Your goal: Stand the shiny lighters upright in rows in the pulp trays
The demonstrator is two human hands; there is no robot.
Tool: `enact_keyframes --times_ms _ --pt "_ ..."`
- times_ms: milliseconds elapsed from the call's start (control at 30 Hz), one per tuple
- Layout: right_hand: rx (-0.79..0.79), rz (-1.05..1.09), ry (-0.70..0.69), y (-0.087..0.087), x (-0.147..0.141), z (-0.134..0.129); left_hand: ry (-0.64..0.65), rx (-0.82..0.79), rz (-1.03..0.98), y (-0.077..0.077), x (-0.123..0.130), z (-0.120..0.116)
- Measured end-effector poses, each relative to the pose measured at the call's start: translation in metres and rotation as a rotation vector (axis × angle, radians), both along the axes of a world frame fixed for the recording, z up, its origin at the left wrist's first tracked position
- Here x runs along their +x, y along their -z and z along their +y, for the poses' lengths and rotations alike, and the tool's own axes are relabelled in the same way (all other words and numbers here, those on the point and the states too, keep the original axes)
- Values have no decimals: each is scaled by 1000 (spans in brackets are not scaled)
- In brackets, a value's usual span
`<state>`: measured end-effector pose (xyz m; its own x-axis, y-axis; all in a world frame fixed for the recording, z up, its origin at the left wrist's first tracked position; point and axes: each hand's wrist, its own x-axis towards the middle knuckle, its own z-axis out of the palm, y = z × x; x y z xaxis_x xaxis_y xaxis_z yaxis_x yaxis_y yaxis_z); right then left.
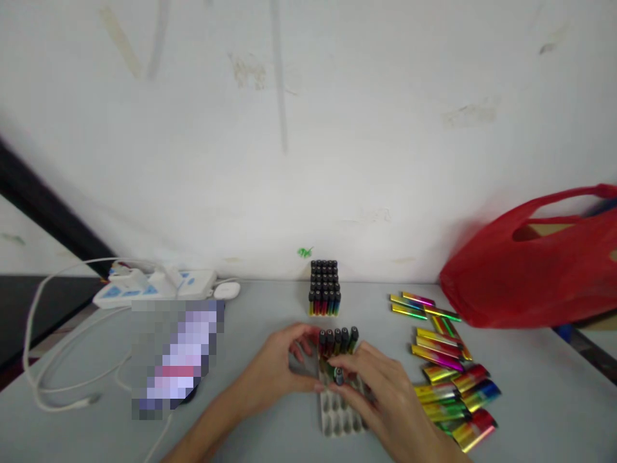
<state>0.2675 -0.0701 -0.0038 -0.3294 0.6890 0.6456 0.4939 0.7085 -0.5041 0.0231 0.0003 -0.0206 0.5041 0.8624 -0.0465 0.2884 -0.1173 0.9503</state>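
Note:
A grey tray (343, 421) with rows of small hollows lies in front of me. My left hand (277, 360) is curled around its left side, thumb against the near part and fingers bent behind. Between the thumb and fingers of my right hand (380, 379) is a slim black-topped tube (339, 375), pinched over the tray with its top facing me. Its body is mostly hidden by my fingers. A row of several similar tubes (337, 337), with black tops and shiny coloured bodies, stands upright at the tray's far end.
A tight block of black-topped tubes (324, 283) stands near the wall. Shiny multicoloured pieces (438, 347) lie scattered on the right, before a red bag (535, 263). On the left are a blurred-out phone (183, 354), a power strip (154, 286) and a looped white cable (36, 360).

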Motion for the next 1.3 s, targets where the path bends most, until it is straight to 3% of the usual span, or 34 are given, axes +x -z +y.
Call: enact_keyframes --times_ms 233,533,967,1300 --pt "-129 51 -15 11 2 1 3 16 28 -3 3 -3" --pt "-195 92 28 12 -2 0 -4 28 50 -4 3 -2" --pt "-173 75 6 12 -1 3 -6 40 53 -2 2 -1" --pt "-58 21 25 16 -3 2 -9 61 70 -2 2 -1"
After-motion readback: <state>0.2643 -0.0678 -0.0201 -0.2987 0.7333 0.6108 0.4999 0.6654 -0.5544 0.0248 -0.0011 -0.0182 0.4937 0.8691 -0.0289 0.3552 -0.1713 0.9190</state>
